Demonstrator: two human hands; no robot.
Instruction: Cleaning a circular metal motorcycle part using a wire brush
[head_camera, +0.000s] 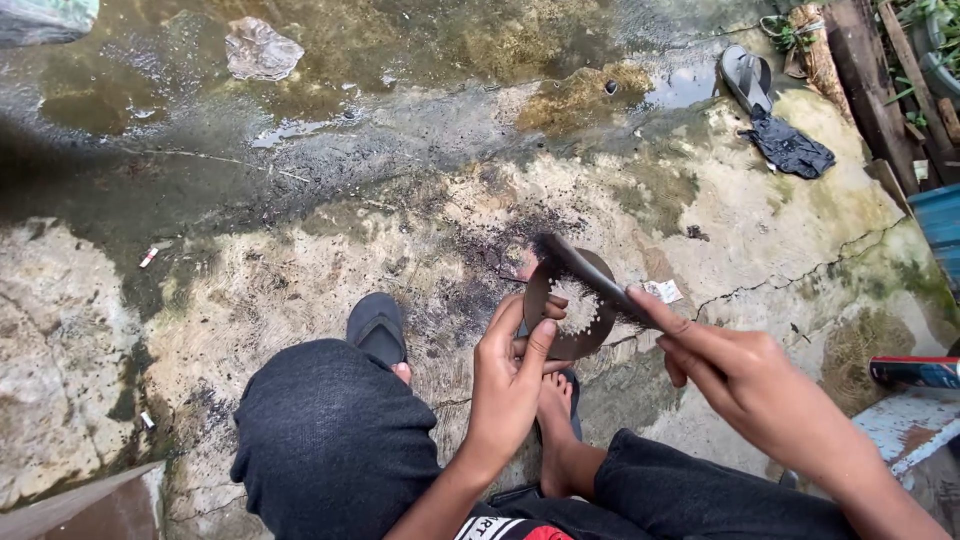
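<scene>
Here, a toothed metal ring (572, 305) gets scrubbed with a brush (590, 275) over stained concrete ground (300, 260)

The left hand (510, 375) pinches the ring's lower edge, holding it upright above the sandalled feet, while the right hand (745, 375) is closed around the brush handle, bristles on the ring's top. The ring looks stiff, fairly heavy and probably greasy, so the plain outer rim seems the safest hold, away from the inner teeth

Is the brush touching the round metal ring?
Touching: the head view shows the brush lying across the metal ring, its bristles on the upper edge.
</scene>
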